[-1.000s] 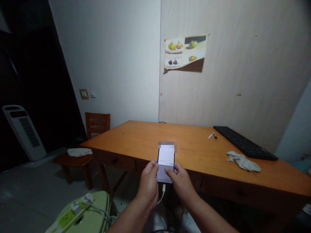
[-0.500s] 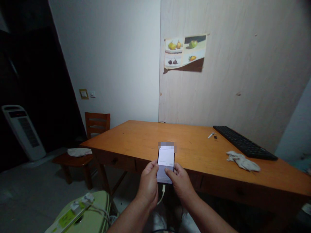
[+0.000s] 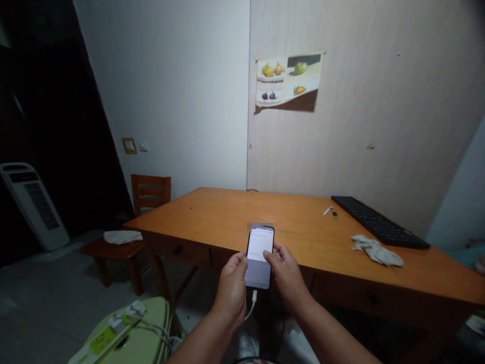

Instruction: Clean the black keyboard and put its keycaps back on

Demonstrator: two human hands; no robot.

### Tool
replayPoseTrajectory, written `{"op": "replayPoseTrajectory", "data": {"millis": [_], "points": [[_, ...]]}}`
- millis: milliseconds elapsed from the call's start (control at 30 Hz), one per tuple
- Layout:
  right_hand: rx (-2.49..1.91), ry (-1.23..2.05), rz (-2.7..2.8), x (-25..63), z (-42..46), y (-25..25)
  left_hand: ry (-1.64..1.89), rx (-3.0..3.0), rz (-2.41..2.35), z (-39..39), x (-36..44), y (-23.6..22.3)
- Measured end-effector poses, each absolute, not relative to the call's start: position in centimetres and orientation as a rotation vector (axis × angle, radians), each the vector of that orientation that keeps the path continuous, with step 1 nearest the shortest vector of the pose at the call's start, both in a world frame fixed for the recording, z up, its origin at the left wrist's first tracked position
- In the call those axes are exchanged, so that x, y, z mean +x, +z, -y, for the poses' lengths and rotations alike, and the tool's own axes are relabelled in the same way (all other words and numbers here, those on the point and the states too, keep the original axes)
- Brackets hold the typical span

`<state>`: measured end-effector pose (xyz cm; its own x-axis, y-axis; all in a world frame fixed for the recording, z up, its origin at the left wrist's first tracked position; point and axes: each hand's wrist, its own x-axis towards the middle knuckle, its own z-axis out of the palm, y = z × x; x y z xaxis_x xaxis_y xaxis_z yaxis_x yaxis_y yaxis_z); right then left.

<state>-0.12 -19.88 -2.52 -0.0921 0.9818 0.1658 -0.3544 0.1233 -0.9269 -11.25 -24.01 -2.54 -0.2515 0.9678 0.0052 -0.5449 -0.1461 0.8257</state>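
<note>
A smartphone (image 3: 259, 258) with a lit, mostly white screen is held upright in front of the desk's near edge. My left hand (image 3: 232, 283) grips its left side, thumb along the edge. On the other side my right hand (image 3: 287, 275) is closed around the right edge, with its thumb over the screen's middle right. A white charging cable (image 3: 254, 297) is plugged into the phone's bottom end and hangs down. The on-screen text is too small to read.
Behind the phone stands a wooden desk (image 3: 223, 217) with a black keyboard (image 3: 379, 222), a crumpled cloth (image 3: 377, 251) and small items at right. A wooden chair (image 3: 151, 189), a green stool (image 3: 151, 328) bearing a power strip (image 3: 109, 333), and a white tower appliance (image 3: 36, 207) are at left.
My right thumb has moved up the screen, from the lower keyboard area to the middle right edge. The phone has tilted slightly to the right. My left hand keeps its grip.
</note>
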Motion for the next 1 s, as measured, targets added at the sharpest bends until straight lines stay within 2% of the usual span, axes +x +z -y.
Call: {"op": "replayPoseTrajectory", "data": {"millis": [600,1000], "points": [[-0.897,0.974,1.116,-0.7,17.8,-1.2,1.67,1.006,-0.985,24.3,-11.3,-3.3],[-0.909,1.082,1.106,-0.6,18.2,-0.4,1.683,1.055,-1.023,24.1,-11.5,-3.6]]}}
